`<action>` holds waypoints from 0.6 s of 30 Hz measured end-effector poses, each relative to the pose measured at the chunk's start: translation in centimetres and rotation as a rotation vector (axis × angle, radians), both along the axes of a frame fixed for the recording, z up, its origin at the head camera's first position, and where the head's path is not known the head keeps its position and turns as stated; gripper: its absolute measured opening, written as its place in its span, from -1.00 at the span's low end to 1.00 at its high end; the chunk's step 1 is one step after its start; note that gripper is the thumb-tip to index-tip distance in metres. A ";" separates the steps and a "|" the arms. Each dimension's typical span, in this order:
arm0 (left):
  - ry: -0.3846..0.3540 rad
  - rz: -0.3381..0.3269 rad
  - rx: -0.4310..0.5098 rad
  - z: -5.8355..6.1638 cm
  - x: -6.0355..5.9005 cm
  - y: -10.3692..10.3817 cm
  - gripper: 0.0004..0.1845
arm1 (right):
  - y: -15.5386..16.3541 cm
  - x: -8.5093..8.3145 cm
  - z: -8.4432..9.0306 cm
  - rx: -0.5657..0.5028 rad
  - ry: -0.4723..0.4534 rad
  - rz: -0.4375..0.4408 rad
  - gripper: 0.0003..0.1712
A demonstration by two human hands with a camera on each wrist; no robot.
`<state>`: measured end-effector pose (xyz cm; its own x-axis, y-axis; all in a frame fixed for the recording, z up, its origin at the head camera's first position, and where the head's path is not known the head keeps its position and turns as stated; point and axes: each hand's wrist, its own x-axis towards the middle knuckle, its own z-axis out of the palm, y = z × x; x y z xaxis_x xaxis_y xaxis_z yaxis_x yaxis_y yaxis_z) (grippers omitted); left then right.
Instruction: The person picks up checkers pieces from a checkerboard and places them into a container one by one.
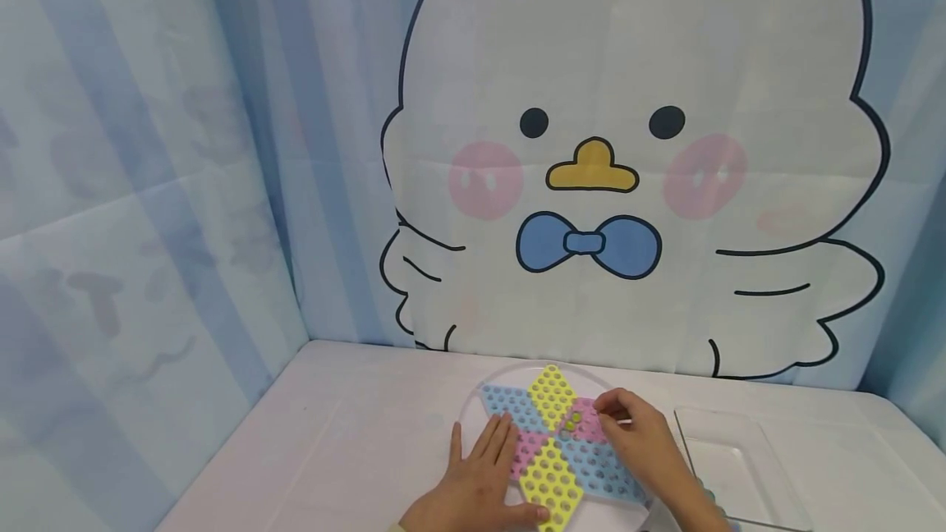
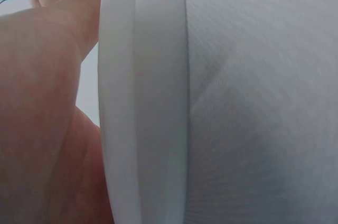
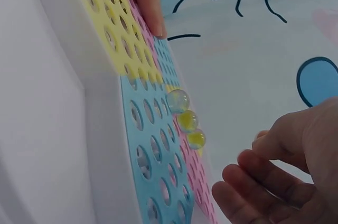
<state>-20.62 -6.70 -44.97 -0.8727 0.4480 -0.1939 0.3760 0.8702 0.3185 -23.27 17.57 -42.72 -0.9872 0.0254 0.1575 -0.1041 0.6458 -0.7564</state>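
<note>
A star-shaped marble board in yellow, blue and pink, full of round holes, sits on a round white base. My left hand lies spread over its left side, fingers straight across the pink and blue sections. Three glass marbles stand in a row from the centre into the right pink section; two have yellow inside, one looks clear. Beside that section, my right hand hovers with curled fingers, thumb close to the index finger. I cannot tell whether a marble is between those fingertips.
A clear plastic tray stands on the white table to the right of the board, with a few marbles at its near left, partly behind the right forearm. A curtain with a cartoon bird hangs behind the table.
</note>
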 end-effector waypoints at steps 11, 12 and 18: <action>0.008 -0.012 0.040 -0.2 0.0 -0.2 0.18 | -1.5 -0.7 -0.7 -0.025 -0.024 0.012 -0.81; 0.008 -0.014 0.042 -0.3 0.0 -0.2 0.18 | -1.6 -0.7 -0.8 -0.021 -0.027 0.012 -0.81; 0.004 -0.019 0.035 -0.3 0.0 -0.2 0.18 | -1.9 -0.9 -1.4 -0.026 -0.002 0.001 -0.80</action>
<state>-20.63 -6.91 -45.27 -0.8648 0.4709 -0.1744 0.3936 0.8513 0.3469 -24.22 15.69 -44.08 -0.9875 0.0286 0.1548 -0.1031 0.6257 -0.7732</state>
